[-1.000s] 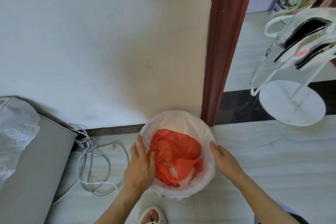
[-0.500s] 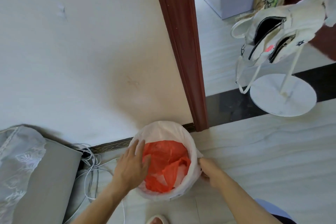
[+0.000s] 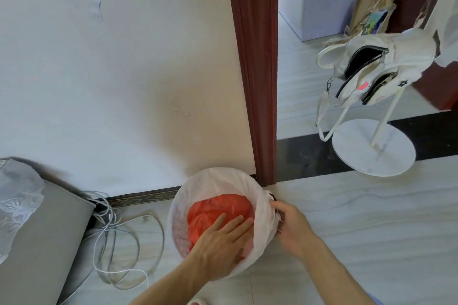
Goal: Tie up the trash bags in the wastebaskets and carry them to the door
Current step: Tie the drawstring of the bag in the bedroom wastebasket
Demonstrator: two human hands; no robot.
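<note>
While the left hand presses flat-fingered on crumpled orange plastic inside the thin white trash bag, the right hand pinches its right rim. Rim-freeing seems underway beside the dark-red door frame; the left edge likely needs gathering next.

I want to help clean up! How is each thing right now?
white trash bag: untied, mouth open
orange bag: crumpled inside it
left hand: flat, pressing the orange bag
right hand: gripping the white trash bag's edge
handbag: hanging, zips open
cables: tangled on floor
</note>
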